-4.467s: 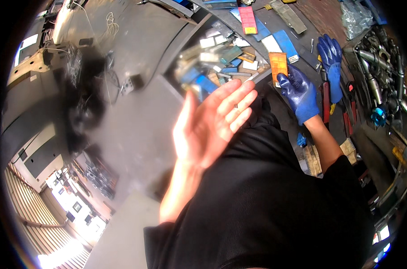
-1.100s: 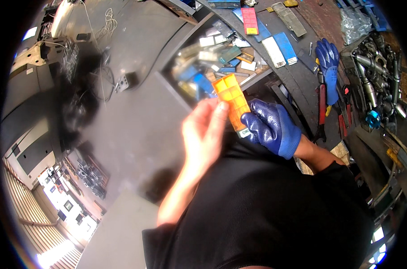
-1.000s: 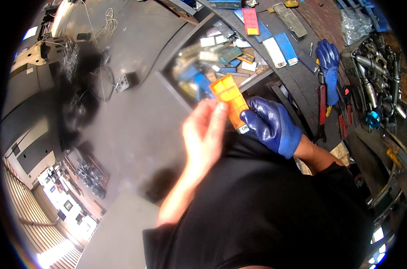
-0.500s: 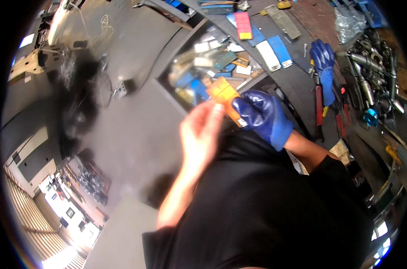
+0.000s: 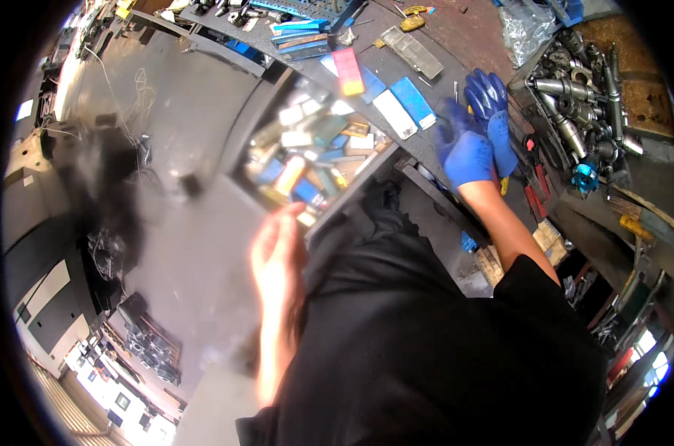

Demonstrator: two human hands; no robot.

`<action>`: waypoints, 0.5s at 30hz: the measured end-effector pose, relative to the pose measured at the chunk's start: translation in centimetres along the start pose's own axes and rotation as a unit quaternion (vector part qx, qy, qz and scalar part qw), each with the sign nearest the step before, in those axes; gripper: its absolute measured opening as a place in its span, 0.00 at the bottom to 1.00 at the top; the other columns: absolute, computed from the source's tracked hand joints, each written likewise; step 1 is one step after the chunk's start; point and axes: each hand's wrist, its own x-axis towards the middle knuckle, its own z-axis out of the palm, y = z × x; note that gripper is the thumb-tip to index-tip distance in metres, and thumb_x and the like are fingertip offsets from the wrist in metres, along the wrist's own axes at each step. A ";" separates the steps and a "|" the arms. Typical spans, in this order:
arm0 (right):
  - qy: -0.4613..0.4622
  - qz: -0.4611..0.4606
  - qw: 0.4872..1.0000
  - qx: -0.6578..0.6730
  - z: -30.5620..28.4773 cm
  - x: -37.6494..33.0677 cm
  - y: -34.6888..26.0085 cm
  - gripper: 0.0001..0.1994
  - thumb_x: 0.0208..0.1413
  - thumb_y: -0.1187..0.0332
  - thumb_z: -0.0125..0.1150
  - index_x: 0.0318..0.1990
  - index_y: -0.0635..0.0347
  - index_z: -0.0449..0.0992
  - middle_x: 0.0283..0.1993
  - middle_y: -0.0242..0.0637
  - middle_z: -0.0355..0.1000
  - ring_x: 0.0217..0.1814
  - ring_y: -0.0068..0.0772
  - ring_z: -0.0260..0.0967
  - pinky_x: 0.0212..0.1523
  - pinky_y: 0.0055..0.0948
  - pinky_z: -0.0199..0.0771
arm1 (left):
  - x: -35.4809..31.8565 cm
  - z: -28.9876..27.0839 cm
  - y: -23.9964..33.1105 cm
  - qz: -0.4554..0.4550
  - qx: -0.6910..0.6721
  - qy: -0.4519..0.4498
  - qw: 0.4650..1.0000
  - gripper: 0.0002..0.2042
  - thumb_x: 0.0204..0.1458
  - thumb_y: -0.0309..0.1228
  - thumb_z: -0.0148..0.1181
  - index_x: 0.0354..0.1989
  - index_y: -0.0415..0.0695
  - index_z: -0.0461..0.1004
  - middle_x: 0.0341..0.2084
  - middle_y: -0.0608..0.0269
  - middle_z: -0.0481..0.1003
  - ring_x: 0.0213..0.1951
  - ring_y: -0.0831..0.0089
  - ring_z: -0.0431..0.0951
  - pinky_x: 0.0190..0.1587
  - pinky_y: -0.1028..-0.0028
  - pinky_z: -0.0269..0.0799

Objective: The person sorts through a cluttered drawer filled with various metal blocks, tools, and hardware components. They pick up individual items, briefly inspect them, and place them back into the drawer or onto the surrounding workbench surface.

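Note:
My bare left hand (image 5: 277, 249) is at the near side of an open drawer (image 5: 355, 182), its fingertips by the rim. Its fingers are blurred, so I cannot tell if they hold anything. Inside the drawer lie many small boxes, among them an orange and white box (image 5: 291, 175) and a blue box (image 5: 305, 192). My right hand (image 5: 467, 152), in a blue coated glove, is over the workbench beside a loose blue glove (image 5: 488, 100). Motion smears its fingers, and whatever may be in them does not show.
On the bench lie a pink and yellow case (image 5: 347, 72), a white case (image 5: 394, 114), a blue case (image 5: 413, 102) and a grey case (image 5: 412, 52). A tray of metal tool holders (image 5: 567, 93) is at the right, near red-handled tools (image 5: 535, 199).
My hands have moved apart, the left toward the drawer's near edge, the right over the bench by the loose glove. The orange case is no longer between them. The view has shifted.

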 end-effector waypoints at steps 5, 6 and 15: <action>-0.010 -0.059 0.979 -0.193 -1.9 1.1 3.7 0.25 0.52 0.68 0.67 0.60 0.57 0.74 0.67 0.47 0.69 0.70 0.51 0.63 0.70 0.43 0.62 | 0.2 0.7 0.3 -0.004 -0.005 -0.025 1.000 0.14 0.67 0.37 0.56 0.49 0.39 0.79 0.17 0.82 0.59 0.19 0.89 0.53 0.23 0.83 0.46; -0.031 -0.052 0.980 -0.189 -1.7 0.8 4.2 0.26 0.51 0.68 0.67 0.60 0.58 0.74 0.67 0.45 0.68 0.72 0.50 0.60 0.71 0.42 0.60 | 0.2 0.8 0.4 -0.002 -0.004 -0.030 1.000 0.13 0.67 0.37 0.56 0.49 0.39 0.79 0.17 0.82 0.60 0.19 0.89 0.53 0.23 0.83 0.46; -0.148 -0.130 0.957 0.212 -6.3 -2.3 -9.3 0.27 0.47 0.66 0.71 0.58 0.57 0.75 0.51 0.52 0.75 0.51 0.55 0.75 0.52 0.45 0.76 | -0.4 2.4 0.5 0.057 0.110 -0.084 0.989 0.16 0.65 0.38 0.60 0.53 0.40 0.79 0.30 0.75 0.74 0.32 0.85 0.67 0.36 0.81 0.60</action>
